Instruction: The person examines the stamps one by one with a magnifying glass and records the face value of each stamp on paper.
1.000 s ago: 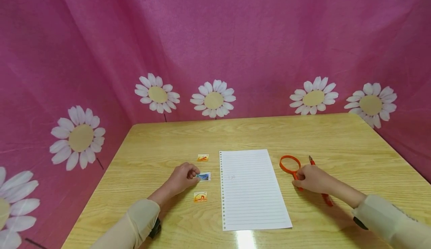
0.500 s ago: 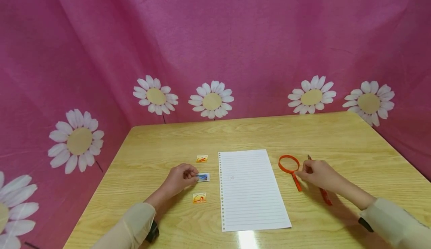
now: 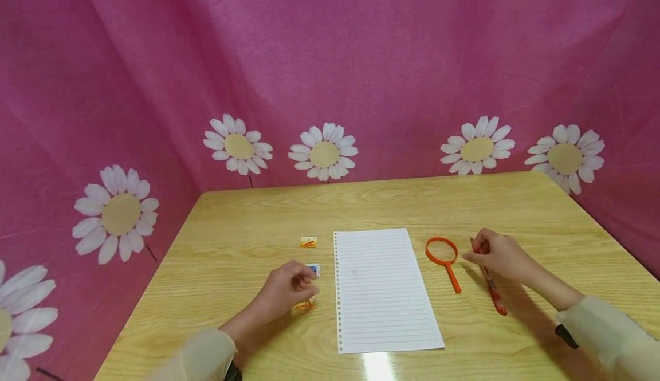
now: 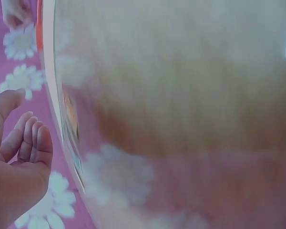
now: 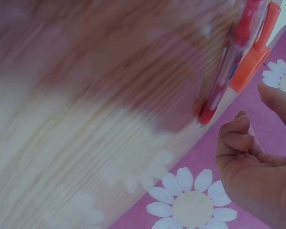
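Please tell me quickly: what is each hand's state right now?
Left hand: open, holding nothing, near the blue stamp.
Right hand: open, holding nothing, near the pen.

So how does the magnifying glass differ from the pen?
The magnifying glass has a round ring on a handle; the pen is straight throughout. The magnifying glass's frame is plain orange-red; the pen mixes red with a clear barrel. In the head view, the right hand partly hides the pen, not the magnifying glass. Both lie on the table.
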Demonstrator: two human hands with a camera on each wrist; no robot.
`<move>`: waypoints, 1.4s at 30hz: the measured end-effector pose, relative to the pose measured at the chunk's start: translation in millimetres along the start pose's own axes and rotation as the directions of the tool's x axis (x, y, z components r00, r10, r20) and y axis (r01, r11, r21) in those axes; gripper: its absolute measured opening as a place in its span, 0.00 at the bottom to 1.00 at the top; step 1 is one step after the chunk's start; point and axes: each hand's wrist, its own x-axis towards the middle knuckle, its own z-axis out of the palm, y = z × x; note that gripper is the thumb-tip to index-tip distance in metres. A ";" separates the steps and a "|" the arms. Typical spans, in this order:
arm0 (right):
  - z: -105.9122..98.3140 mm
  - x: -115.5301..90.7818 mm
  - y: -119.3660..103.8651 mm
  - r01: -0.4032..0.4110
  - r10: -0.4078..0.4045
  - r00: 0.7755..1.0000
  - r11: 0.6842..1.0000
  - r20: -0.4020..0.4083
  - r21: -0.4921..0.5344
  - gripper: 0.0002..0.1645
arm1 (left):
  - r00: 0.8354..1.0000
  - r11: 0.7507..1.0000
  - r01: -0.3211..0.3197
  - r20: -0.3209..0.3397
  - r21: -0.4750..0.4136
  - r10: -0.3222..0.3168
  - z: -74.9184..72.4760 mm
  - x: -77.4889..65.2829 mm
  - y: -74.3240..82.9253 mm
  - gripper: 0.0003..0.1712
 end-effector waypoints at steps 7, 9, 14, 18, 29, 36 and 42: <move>-1.7 7.0 10.9 -0.005 0.005 1.000 0.999 -0.004 -0.039 0.21 | 0.991 0.999 -0.027 0.129 -0.033 0.032 16.5 -12.5 17.7 0.12; -2.6 8.5 12.0 -0.010 0.010 1.000 0.999 0.000 -0.041 0.22 | 0.987 0.998 -0.037 0.152 -0.045 0.044 19.5 -15.0 21.6 0.12; -2.8 12.4 13.9 -0.033 0.034 0.999 0.998 0.014 -0.050 0.22 | 0.976 0.998 -0.039 0.213 -0.049 0.048 25.1 -20.1 30.1 0.13; -1.5 15.6 17.3 -0.055 0.057 0.998 0.997 0.034 -0.063 0.23 | 0.965 0.999 -0.036 0.261 -0.016 0.039 29.9 -24.0 34.9 0.13; 4.3 18.4 20.2 -0.050 0.053 0.998 0.996 0.041 -0.071 0.19 | 0.947 0.976 -0.143 0.309 0.164 0.087 37.4 -30.1 36.0 0.11; 7.1 19.1 20.1 -0.048 0.049 0.999 0.997 0.011 -0.053 0.18 | 0.950 0.975 -0.152 0.297 0.159 0.099 38.9 -30.8 34.7 0.11; 6.1 17.0 19.7 0.033 -0.033 0.999 0.999 -0.013 -0.031 0.19 | 0.949 0.979 -0.147 0.300 0.141 0.099 38.8 -30.7 33.6 0.10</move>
